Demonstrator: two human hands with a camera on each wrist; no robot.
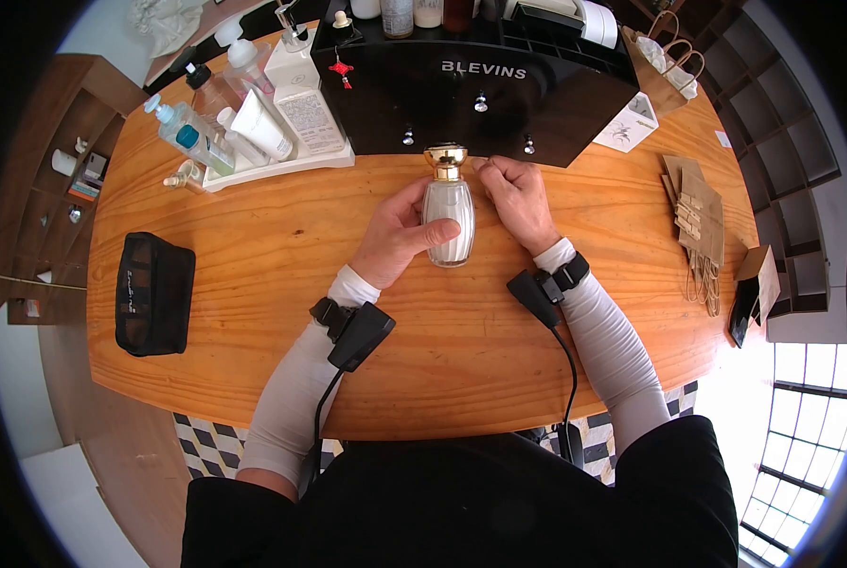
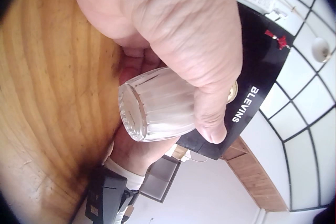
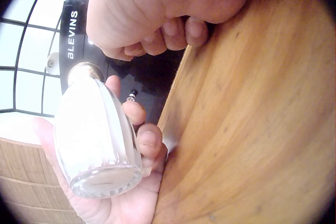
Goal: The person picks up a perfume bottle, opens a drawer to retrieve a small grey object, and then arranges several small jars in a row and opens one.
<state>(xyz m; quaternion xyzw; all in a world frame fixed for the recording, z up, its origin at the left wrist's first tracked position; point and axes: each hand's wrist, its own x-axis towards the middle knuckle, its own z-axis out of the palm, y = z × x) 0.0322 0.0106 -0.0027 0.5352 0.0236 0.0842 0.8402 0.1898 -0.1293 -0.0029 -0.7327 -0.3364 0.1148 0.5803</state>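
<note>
My left hand grips a ribbed clear glass perfume bottle with a shiny gold cap. The thumb lies across the front of the glass, while the other fingers wrap behind it. In the left wrist view the bottle is tilted, its round base facing the camera. Just right of the cap is my right hand, fingers curled in toward the palm; nothing shows in its grasp. The right wrist view has those curled fingers above the bottle, apart from it.
A black BLEVINS drawer box stands behind the hands. Bottles and tubes crowd a white tray at the back left. A black mesh pouch lies at left, brown paper bags at right. A white box stands beside the drawers.
</note>
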